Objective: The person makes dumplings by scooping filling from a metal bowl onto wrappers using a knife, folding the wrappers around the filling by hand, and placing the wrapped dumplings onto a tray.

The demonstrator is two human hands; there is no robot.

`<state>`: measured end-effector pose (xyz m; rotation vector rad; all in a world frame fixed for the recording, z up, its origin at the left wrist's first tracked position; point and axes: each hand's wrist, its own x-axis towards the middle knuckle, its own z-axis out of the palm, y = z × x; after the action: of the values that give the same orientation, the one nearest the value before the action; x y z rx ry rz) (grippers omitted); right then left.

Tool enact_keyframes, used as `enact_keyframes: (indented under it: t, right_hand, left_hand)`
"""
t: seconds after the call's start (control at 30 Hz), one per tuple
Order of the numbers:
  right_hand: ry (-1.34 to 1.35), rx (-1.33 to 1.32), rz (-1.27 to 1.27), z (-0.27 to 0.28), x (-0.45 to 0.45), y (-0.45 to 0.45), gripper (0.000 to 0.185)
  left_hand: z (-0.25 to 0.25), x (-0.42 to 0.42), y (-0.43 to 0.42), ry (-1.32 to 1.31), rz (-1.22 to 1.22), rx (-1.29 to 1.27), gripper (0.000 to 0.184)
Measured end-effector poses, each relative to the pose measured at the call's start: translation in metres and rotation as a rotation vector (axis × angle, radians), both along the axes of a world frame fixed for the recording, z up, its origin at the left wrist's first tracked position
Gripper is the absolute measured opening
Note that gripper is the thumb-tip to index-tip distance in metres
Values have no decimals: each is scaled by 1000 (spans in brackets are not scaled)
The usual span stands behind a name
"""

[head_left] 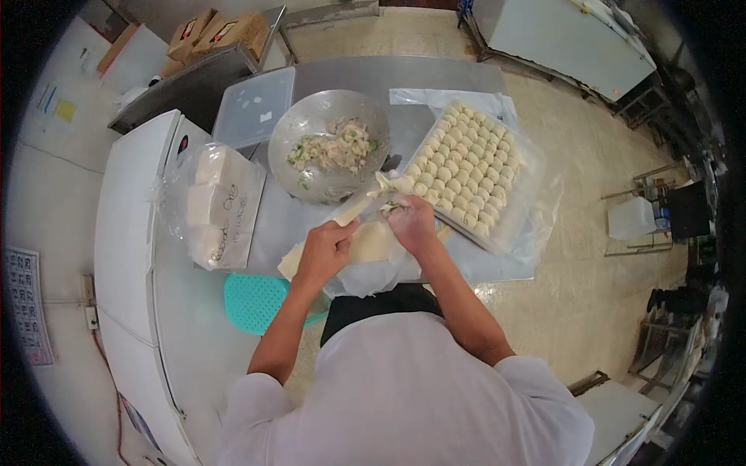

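Observation:
In the head view my left hand (325, 250) is closed, its thumb and fingers pinching a pale dough wrapper (354, 213). My right hand (413, 224) is closed beside it, with a bit of filling showing at its fingertips; what it grips is partly hidden. Flat dough wrappers (371, 242) lie below both hands on a plastic sheet (365, 278). Beyond the hands stands a metal bowl (328, 104) with chunky filling (342, 146) flecked green. To the right, a tray (497, 247) holds rows of folded dumplings (466, 159), its near corner close to my right hand.
A plastic bag of stacked white wrapper packs (211, 198) stands at the table's left. Behind it lies a clear lid (254, 105). A turquoise stool (252, 301) is below the table's (326, 74) front edge. A white fridge (132, 248) stands at the left.

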<state>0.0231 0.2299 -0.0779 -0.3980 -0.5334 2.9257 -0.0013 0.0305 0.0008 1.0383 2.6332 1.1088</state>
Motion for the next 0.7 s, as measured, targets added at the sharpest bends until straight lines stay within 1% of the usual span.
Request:
enact_keyframes:
  t: [0.07, 0.1, 0.17, 0.2, 0.27, 0.3, 0.37, 0.4, 0.47, 0.5, 0.57, 0.6, 0.67, 0.7]
  right_hand:
    - [114, 187, 95, 28, 16, 3, 60]
    - [115, 187, 102, 28, 17, 3, 60]
    - [4, 1149, 69, 28, 18, 6, 62]
    - [4, 1151, 63, 31, 18, 6, 62]
    - [14, 1549, -91, 36, 17, 5, 52]
    - [12, 1548, -93, 32, 17, 6, 52]
    - [127, 1675, -142, 23, 13, 11, 32]
    - [120, 1676, -149, 24, 13, 18, 32]
    - [-72, 1266, 231, 31, 18, 34, 20]
    - [-89, 1272, 213, 38, 21, 40, 20]
    - [-62, 682, 181, 52, 29, 52, 15]
    - [-77, 692, 156, 54, 31, 58, 15]
    - [-103, 983, -38, 57, 34, 72, 10]
    - [-118, 993, -57, 60, 37, 84, 10]
  left_hand:
    - [38, 2, -4, -138, 52, -18, 35]
    - [48, 4, -6, -138, 58, -18, 35]
    - [61, 5, -6, -196, 60, -15, 37]
    - [59, 5, -7, -193, 55, -13, 37]
    - [54, 6, -9, -130, -71, -89, 36]
    - [59, 5, -10, -129, -73, -90, 36]
    - [73, 3, -11, -97, -105, -167, 36]
    - [81, 1, -12, -95, -113, -167, 36]
    - [97, -3, -15, -110, 62, 2, 40]
    - [104, -5, -15, -113, 39, 8, 40]
    - [110, -6, -14, -124, 138, 41, 41]
    - [105, -7, -12, -130, 110, 51, 41]
    - [92, -6, -6, -173, 101, 82, 41]
    - [90, -5, -3, -179, 78, 91, 41]
